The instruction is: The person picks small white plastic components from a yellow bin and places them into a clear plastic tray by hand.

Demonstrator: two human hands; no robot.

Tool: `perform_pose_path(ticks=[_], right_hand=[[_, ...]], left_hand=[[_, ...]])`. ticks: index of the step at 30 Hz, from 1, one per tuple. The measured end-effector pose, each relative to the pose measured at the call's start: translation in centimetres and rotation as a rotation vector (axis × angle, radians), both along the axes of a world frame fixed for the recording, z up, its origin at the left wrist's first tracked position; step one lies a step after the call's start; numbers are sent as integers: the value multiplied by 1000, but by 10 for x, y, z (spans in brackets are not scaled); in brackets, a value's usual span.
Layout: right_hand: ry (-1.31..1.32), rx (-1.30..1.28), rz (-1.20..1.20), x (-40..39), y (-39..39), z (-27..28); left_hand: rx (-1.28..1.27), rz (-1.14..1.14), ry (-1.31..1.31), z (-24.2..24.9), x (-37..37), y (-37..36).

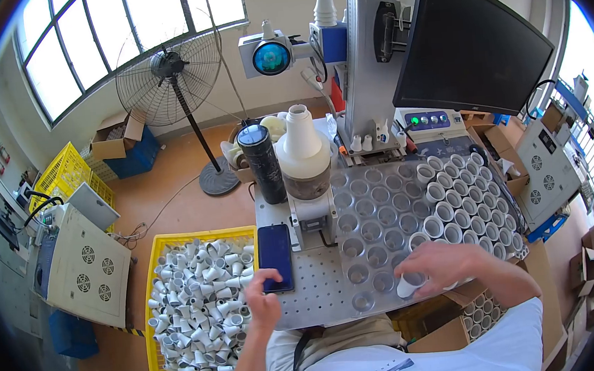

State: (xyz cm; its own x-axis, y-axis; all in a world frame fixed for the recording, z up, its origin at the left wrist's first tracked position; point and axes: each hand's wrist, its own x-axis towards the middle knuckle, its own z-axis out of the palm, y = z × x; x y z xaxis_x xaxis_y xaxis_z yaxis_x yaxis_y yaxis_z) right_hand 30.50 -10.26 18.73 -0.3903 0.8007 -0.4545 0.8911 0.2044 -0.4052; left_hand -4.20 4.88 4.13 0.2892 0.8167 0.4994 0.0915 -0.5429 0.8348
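My left hand [263, 301] rests on the lower end of a dark phone [275, 253] that lies flat on the perforated metal bench [319, 288]; a finger touches its screen. My right hand [441, 265] is closed around a small white plastic cup [408, 286] near the front edge of a grey tray with round pockets [374, 232]. The tray's left pockets are empty, while its right rows hold white cups [462, 200].
A yellow crate [198, 305] heaped with white cups stands on the floor at my left. Behind the tray rise a white bottle-shaped fixture [302, 150], a black cylinder [262, 162], a machine column and a dark monitor [471, 43]. A standing fan [173, 76] is beyond.
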Motion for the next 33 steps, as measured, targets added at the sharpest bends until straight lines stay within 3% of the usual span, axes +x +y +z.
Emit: perform_pose_path(ticks=[2, 5, 6, 7, 12, 33], right_hand=[[157, -95, -226, 11, 28, 34], [323, 236, -578, 42, 72, 21], [348, 354, -643, 55, 88, 3], [352, 358, -642, 70, 102, -23], [455, 604, -777, 93, 142, -104], [552, 605, -801, 87, 136, -105]], left_hand=[[-42, -86, 49, -14, 31, -16], [-95, -190, 79, -37, 57, -26], [-222, -214, 127, -37, 60, -27], [-350, -236, 175, -38, 61, -26], [-332, -222, 165, -42, 57, -24], [-288, -192, 150, -38, 59, -27]])
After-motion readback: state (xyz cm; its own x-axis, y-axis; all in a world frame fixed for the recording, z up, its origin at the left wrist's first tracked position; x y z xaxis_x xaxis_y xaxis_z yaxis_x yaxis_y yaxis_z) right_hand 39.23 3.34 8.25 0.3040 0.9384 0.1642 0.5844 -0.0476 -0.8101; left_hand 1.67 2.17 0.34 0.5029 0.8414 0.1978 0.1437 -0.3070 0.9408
